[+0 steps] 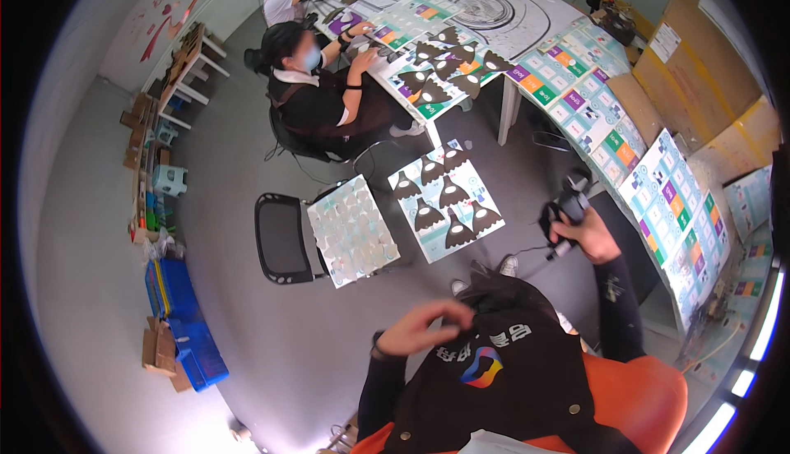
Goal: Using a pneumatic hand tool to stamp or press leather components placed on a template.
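Observation:
My right hand [586, 236] is closed round a dark handheld tool [569, 201] with a grey rounded top; its exact kind is unclear. A thin cable runs near it. My left hand [424, 328] hovers before my dark apron [502, 372], fingers loosely bent and slightly blurred, holding nothing I can see. Ahead, a printed board [429, 244] bears several dark bell-shaped pieces [453, 193] with scalloped edges and pale ovals. Left of it, a board covered in small pale rounded pieces [354, 232] rests on a black chair [280, 240]. Neither hand touches the boards.
Two people in masks sit at a long table [432, 113] holding more dark pieces. Printed sheets cover a table [592, 125] on the right, with large cardboard boxes [699, 59] behind. Blue crates [185, 322] and a low shelf [152, 174] line the left wall.

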Demonstrator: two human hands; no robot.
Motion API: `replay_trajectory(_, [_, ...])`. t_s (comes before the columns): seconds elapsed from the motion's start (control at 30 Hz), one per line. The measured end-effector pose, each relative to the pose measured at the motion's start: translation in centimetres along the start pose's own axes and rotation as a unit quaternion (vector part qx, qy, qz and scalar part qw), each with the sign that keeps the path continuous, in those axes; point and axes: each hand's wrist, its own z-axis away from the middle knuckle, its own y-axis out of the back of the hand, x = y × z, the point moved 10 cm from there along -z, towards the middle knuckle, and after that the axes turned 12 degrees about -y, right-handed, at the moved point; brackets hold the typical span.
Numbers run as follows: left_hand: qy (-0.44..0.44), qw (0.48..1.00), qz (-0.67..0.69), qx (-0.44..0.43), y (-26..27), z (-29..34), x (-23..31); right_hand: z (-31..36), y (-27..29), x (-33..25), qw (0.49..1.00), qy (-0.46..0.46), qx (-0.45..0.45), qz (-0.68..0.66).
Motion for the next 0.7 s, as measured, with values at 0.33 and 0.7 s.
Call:
replay_trajectory(0.33, [0.356,0.882,-0.308,0.036,5.5,12.1,-18.2,6.4,3.9,11.1,0.992,-0.109,-0.046,0.038])
replay_trajectory(0.7, [0.142,0.930,-0.338,-0.014,3.9,0.8,-18.4,8.2,7.0,6.6,0.989,-0.122,0.065,0.058])
